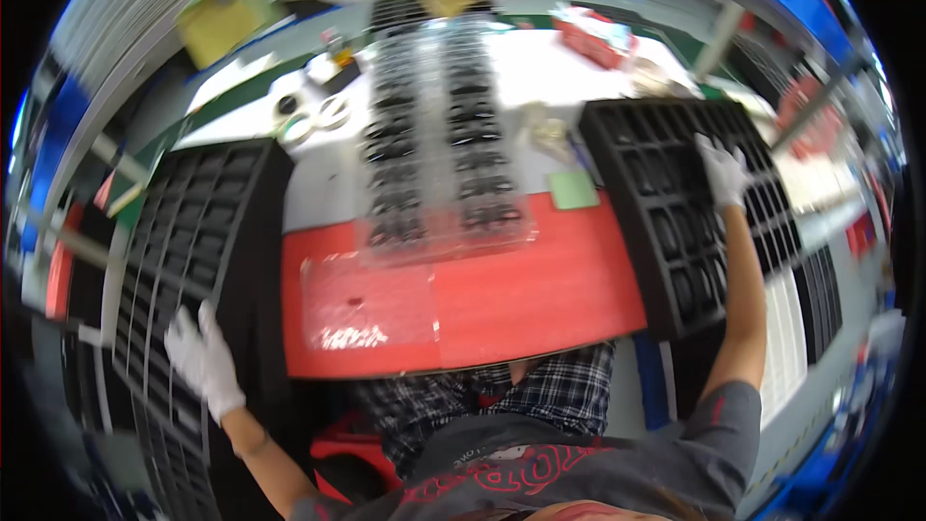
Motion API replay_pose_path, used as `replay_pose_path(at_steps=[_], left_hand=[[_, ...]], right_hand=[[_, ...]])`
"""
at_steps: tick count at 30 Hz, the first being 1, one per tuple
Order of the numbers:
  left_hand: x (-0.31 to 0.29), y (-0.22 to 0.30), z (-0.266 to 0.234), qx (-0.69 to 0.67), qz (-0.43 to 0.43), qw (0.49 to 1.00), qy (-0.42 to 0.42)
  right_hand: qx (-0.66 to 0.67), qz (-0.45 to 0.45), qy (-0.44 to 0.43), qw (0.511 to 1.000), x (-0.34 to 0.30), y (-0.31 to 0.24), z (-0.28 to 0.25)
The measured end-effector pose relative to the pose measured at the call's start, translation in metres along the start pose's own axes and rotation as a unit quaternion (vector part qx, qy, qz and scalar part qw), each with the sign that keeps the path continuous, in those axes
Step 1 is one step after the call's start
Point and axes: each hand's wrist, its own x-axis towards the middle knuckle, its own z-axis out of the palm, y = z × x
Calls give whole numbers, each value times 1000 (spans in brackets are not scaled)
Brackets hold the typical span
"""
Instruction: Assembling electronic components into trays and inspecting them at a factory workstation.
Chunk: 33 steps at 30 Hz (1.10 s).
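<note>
My left hand (pixel 203 357), in a white glove, is over the black compartment tray (pixel 201 198) on the left. Its fingers are spread, and I see nothing held in them. On the other side my gloved right hand (pixel 723 172) reaches over a second black compartment tray (pixel 603 130), whose left cells hold dark rounded parts (pixel 666 232). The fingers there are stretched out and apart; whether they touch a part is too blurred to tell. Between the two trays lies a clear plastic tray (pixel 439 188) with two columns of shiny black parts (pixel 473 116).
A red mat (pixel 540 299) covers the near table edge, with a clear plastic sheet (pixel 371 304) on it. A green pad (pixel 573 189) lies right of the clear tray. Tape rolls (pixel 333 112) and a red box (pixel 593 37) are farther back. Something blurred hangs at the top.
</note>
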Motion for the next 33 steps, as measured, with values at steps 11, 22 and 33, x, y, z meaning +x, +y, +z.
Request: replay_pose_path(at_steps=[11,22,33], left_hand=[[49,-5,13,-11,148,989,24],[162,-8,31,-191,371,851,-318],[114,-4,-17,-33,451,891,-35]], right_hand=[[-25,24,-57,998,68,35,59],[-114,132,-35,984,95,2,71],[60,-426,-36,902,-219,-166,-121]])
